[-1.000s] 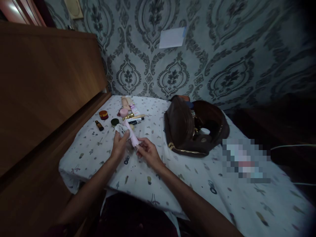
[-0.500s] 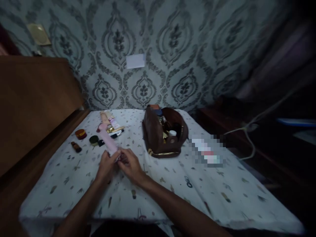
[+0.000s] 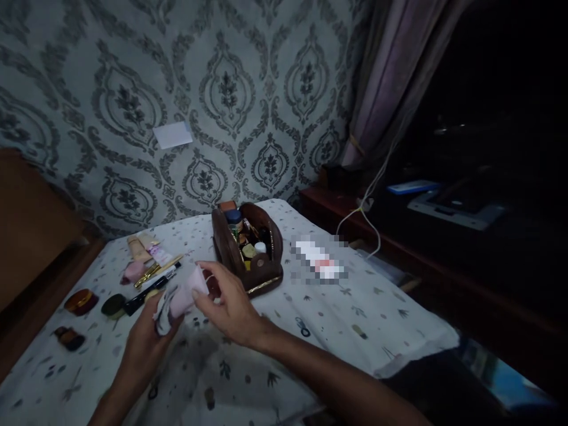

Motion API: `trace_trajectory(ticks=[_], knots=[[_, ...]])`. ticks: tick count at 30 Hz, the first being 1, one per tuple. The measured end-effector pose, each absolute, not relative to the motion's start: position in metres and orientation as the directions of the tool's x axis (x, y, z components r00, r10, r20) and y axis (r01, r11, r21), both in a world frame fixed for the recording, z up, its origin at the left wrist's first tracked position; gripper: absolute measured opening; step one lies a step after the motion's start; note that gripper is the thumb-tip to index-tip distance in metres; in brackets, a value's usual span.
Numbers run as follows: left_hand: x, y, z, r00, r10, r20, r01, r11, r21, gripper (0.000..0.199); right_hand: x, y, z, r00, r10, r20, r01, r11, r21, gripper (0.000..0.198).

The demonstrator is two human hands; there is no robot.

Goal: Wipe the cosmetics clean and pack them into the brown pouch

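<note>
A pale pink, tube-like item (image 3: 187,294) is between my two hands above the near-left part of the table, and its exact kind is unclear. My left hand (image 3: 148,340) wraps around its lower end, where a white surface with dark markings shows. With thumb and fingers, my right hand (image 3: 235,307) grips the upper right edge. Just beyond the right hand stands a brown bag (image 3: 226,245), unzipped and wide open. Inside it are a white-capped container (image 3: 260,248), a dark blue-lidded one (image 3: 234,219) and several small items.
On the patterned tablecloth (image 3: 284,367), left, lie a red-brown jar (image 3: 81,302), a dark green round container (image 3: 114,306), a small brown bottle (image 3: 70,338), a black tube (image 3: 146,294) and several tubes. A blurred item (image 3: 319,260) lies right. White cable (image 3: 368,219) hangs beyond the table.
My view has swung to the right. The pink item, extended away from me before, is now tilted and looks shorter, with its patterned white end showing. My right hand has moved to its upper end.
</note>
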State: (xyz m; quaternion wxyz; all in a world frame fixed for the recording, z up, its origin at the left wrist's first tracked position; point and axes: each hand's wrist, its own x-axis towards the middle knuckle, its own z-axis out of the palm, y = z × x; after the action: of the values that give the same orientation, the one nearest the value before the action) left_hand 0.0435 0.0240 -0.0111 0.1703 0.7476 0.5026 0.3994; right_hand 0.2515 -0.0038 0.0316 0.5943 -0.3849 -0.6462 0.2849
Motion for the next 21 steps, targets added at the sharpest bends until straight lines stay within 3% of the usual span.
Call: trace_trajectory(ticks=[5, 11, 16, 21], knots=[[0.086, 0.029, 0.015, 0.183, 0.829, 0.529, 0.634, -0.510, 0.581, 0.047, 0.307, -0.012, 0.061, 0.076, 0.882, 0.466, 0.034, 0.464, -0.885, 0.012], [0.153, 0.047, 0.062, 0.209, 0.704, 0.679, 0.568, -0.653, 0.502, 0.035, 0.378, 0.001, 0.105, 0.173, 0.843, 0.509, -0.060, 0.525, -0.849, 0.032], [0.190, 0.081, 0.078, 0.265, 0.645, 0.716, 0.522, -0.721, 0.457, 0.033, 0.426, 0.035, 0.125, 0.298, 0.709, 0.640, 0.100, 0.643, -0.759, 0.022], [0.192, 0.100, 0.070, 0.581, 0.631, 0.514, 0.604, -0.758, 0.247, 0.037, 0.443, 0.078, 0.125, 0.272, 0.630, 0.727, 0.355, 0.636, -0.685, 0.016]])
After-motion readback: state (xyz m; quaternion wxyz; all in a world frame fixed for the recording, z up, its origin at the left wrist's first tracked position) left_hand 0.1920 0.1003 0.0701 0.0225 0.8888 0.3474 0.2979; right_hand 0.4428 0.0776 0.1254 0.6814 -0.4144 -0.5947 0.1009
